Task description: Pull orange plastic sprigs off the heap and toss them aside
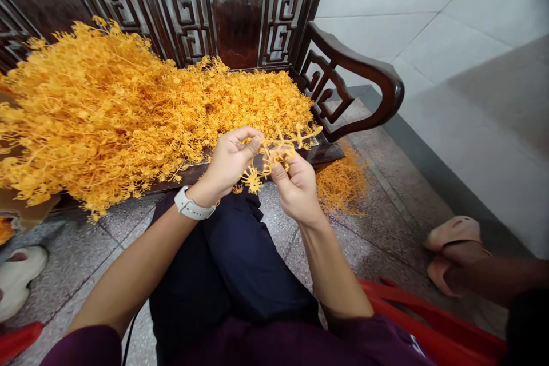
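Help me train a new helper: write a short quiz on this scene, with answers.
1. True or false: the white smartwatch is on the person's right wrist.
2. Multiple choice: the large heap of orange-yellow branching dried sprigs lies mainly on which? A) a red plastic stool B) the dark carved wooden bench C) the person's navy trousers
3. Short answer: what do the left hand and the right hand both hold between their fingers?

Key: 1 false, it is on the left wrist; 2 B; 3 a small orange-yellow sprig.
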A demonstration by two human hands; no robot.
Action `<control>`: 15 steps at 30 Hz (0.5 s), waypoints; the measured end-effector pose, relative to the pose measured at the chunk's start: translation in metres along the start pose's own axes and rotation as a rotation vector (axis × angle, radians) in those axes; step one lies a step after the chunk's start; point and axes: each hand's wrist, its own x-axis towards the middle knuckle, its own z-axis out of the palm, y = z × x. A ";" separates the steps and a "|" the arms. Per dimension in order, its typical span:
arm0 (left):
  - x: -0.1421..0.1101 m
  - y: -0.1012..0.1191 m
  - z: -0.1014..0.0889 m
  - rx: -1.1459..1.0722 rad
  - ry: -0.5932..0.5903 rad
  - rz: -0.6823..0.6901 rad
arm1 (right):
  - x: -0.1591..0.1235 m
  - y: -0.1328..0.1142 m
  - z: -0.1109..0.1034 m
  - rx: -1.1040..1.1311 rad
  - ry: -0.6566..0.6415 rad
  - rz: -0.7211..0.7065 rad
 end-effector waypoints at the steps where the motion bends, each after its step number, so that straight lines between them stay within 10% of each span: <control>1: -0.001 0.000 0.002 0.001 -0.013 0.015 | -0.001 0.001 0.000 0.021 -0.017 -0.006; 6: 0.005 -0.005 -0.002 0.062 -0.044 0.093 | -0.017 -0.003 0.005 0.111 -0.075 -0.008; 10: 0.024 -0.006 -0.037 0.154 0.245 0.158 | -0.038 -0.022 0.009 0.021 -0.235 -0.033; 15: 0.024 0.001 -0.056 0.099 0.226 0.031 | -0.036 -0.029 0.003 0.040 -0.004 -0.041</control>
